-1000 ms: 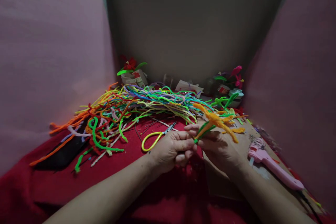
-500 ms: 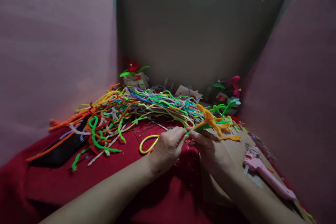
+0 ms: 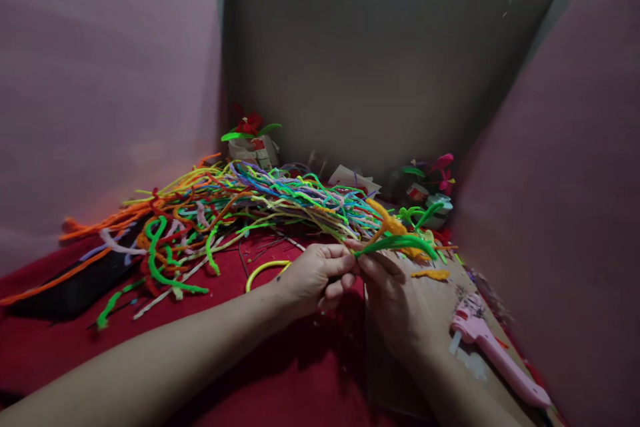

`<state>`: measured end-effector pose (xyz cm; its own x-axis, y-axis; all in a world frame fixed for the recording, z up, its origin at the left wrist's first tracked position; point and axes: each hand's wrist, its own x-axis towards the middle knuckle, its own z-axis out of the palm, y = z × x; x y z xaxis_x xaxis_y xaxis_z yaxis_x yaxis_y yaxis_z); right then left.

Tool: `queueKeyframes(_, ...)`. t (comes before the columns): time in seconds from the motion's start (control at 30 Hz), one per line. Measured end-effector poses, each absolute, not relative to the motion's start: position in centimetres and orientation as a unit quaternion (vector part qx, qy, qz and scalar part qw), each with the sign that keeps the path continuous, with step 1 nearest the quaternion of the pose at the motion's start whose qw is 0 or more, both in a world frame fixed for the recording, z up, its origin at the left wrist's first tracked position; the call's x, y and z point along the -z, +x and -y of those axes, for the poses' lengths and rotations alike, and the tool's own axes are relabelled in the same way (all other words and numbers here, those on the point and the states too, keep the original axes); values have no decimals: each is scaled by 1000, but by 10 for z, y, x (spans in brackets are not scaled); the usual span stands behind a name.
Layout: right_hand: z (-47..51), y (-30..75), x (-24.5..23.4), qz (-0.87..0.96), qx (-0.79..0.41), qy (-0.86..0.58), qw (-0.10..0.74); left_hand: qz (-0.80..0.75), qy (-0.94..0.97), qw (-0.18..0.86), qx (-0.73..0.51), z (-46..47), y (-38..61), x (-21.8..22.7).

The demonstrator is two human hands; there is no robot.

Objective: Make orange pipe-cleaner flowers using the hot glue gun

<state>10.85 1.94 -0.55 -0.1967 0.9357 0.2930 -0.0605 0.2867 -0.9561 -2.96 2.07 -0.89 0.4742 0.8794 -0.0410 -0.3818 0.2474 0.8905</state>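
Between both hands is an orange pipe-cleaner flower [image 3: 387,219] with a green pipe-cleaner leaf [image 3: 403,241] at its stem. My left hand [image 3: 323,279] pinches the stem end with thumb and index finger, the other fingers curled. Close beside it, my right hand [image 3: 393,297] grips the base of the flower and leaf; its fingertips are partly hidden. The leaf points right, in front of the orange petals. A yellow loop [image 3: 265,268] lies behind my left wrist.
A heap of colourful pipe cleaners [image 3: 290,193] spreads across the red cloth [image 3: 280,367]. At right, a pink glue gun [image 3: 495,347] rests on a brown board [image 3: 430,300]. Red [image 3: 249,123] and pink flowers [image 3: 443,173] stand at the back. A black object [image 3: 75,287] lies left.
The flower has turned in my fingers, so the green leaf now shows in front of the orange petals. My left hand's lower fingers have loosened a little. The view has shifted slightly.
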Motion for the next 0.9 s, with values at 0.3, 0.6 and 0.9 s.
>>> queueKeyframes(0.3,-18,107,28,516,-559,-338,555,-305,512,715,-364,-17,-32,18)
queueKeyframes(0.6,-15,104,30,492,-550,-356,574,-425,658,406,-471,-7,-24,17)
queueKeyframes(0.9,-16,105,31,542,-567,-328,526,-332,490,691,-415,-18,-36,20)
